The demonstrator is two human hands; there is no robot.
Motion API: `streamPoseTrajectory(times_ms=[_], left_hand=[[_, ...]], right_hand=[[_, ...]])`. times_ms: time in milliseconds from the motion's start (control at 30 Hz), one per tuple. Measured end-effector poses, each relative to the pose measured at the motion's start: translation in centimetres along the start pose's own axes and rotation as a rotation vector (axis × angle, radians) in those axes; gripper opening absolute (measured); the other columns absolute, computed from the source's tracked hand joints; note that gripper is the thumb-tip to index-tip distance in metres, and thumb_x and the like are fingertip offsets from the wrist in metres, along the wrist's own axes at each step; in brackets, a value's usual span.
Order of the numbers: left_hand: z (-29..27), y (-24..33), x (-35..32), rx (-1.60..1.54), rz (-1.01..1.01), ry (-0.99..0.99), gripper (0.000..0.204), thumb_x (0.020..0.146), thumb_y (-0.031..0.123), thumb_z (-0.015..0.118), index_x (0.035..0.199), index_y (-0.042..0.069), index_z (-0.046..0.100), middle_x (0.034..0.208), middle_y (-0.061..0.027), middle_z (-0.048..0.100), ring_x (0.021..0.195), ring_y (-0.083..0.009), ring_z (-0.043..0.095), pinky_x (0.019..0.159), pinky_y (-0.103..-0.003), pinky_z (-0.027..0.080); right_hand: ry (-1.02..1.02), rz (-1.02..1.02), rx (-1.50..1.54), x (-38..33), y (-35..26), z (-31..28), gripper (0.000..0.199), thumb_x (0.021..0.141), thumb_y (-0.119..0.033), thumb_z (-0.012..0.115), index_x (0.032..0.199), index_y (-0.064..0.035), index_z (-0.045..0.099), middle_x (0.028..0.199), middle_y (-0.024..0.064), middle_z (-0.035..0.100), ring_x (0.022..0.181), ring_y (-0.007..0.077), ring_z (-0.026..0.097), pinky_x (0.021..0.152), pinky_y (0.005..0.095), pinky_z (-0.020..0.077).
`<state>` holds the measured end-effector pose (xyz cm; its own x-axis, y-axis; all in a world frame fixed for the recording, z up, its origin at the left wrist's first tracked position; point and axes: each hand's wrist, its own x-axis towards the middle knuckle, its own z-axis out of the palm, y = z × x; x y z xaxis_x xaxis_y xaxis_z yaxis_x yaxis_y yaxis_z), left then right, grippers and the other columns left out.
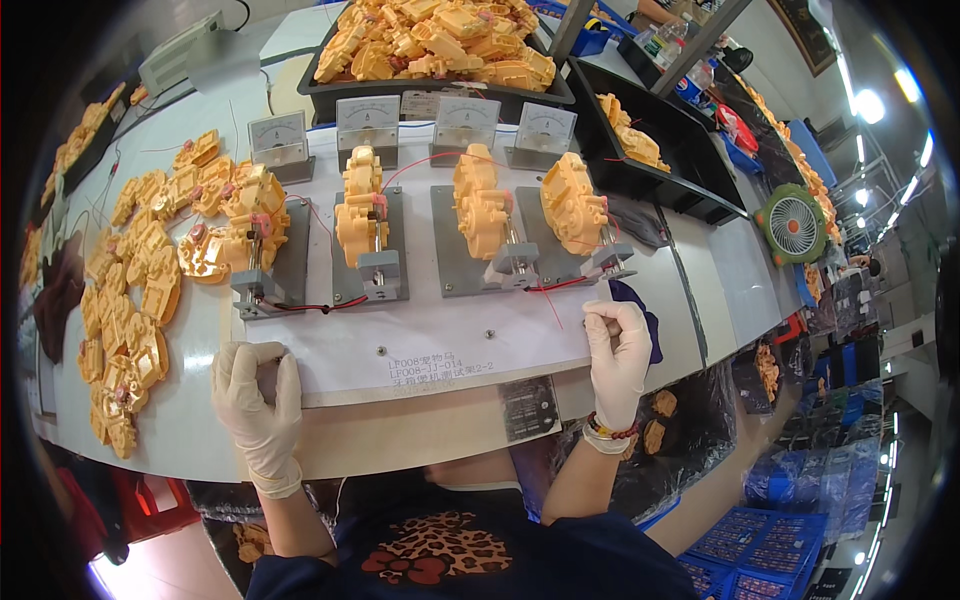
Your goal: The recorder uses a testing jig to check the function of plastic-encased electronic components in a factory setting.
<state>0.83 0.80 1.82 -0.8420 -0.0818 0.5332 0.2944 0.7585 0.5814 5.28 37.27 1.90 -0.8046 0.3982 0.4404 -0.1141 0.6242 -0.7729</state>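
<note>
My left hand (258, 410), in a white glove, lies at the front left corner of the white-covered test board (450, 350). Its fingers are curled, with the tips by a small dark spot on the board. At the board's right end my gloved right hand (618, 360) has thumb and forefinger pinched together; what is between them is hidden. Four grey test stands carry yellow plastic gearbox housings: the leftmost (262, 215), the second (358, 215), the third (482, 205) and the rightmost (575, 205). Two small metal knobs, left (381, 350) and right (489, 334), stick up between my hands.
Several analog meters (367, 125) stand behind the stands. Loose yellow housings (130, 290) are heaped at left. Behind is a black bin (330, 98) piled with more; another black bin (690, 190) stands at right beside a green round fan (792, 224). Thin red wires cross the board.
</note>
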Motion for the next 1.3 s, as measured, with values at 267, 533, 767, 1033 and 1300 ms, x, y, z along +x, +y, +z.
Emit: streamPoseTrajectory(times_ms=[267,533,767,1033,1300], left_hand=[[0.3,-0.2,0.5,0.002,-0.018,0.005,0.011,0.079,0.002,0.072,0.086,0.006,0.065,0.078,-0.0051,0.055,0.076,-0.0237,0.054,0.071,-0.036,0.044],[-0.2,0.8,1.0,0.000,0.075,-0.043,0.015,0.082,0.018,0.073,0.088,0.007,0.064,0.087,-0.0134,0.062,0.083,-0.0350,0.062,0.074,-0.045,0.051],[-0.9,-0.2,-0.3,-0.103,0.088,0.087,0.016,0.079,0.013,0.074,0.089,0.010,0.061,0.089,-0.0068,0.061,0.081,-0.0294,0.063,0.070,-0.041,0.052],[-0.4,-0.5,0.2,-0.103,0.096,0.079,0.016,0.079,0.013,0.073,0.088,0.011,0.060,0.088,-0.0069,0.060,0.080,-0.0293,0.062,0.071,-0.040,0.051],[-0.3,-0.3,-0.1,-0.100,0.097,0.117,0.014,0.076,0.011,0.075,0.084,0.013,0.064,0.083,-0.0044,0.060,0.075,-0.0274,0.060,0.066,-0.038,0.049]], right_hand=[[0.005,-0.018,-0.025,0.6,0.0,0.4,0.008,0.093,-0.006,0.071,0.099,-0.0028,0.070,0.087,0.0042,0.061,0.078,0.0168,0.054,0.073,0.0298,0.0445],[0.056,-0.118,-0.229,-0.6,3.3,-1.5,0.007,0.098,0.000,0.061,0.105,-0.0001,0.062,0.099,0.0087,0.061,0.093,0.0220,0.059,0.087,0.0337,0.0491],[0.143,-0.241,-0.346,-0.8,0.4,0.7,0.024,0.099,-0.024,0.072,0.105,-0.0001,0.071,0.102,0.0167,0.070,0.093,0.0335,0.065,0.089,0.0430,0.0516],[0.145,-0.182,-0.331,-0.9,-0.6,0.9,0.030,0.102,-0.028,0.067,0.109,0.0007,0.071,0.101,0.0186,0.069,0.092,0.0347,0.063,0.084,0.0427,0.0499],[0.140,-0.167,-0.311,-1.2,-1.0,0.8,0.027,0.102,-0.025,0.067,0.110,0.0002,0.071,0.104,0.0186,0.070,0.095,0.0350,0.063,0.088,0.0434,0.0496]])
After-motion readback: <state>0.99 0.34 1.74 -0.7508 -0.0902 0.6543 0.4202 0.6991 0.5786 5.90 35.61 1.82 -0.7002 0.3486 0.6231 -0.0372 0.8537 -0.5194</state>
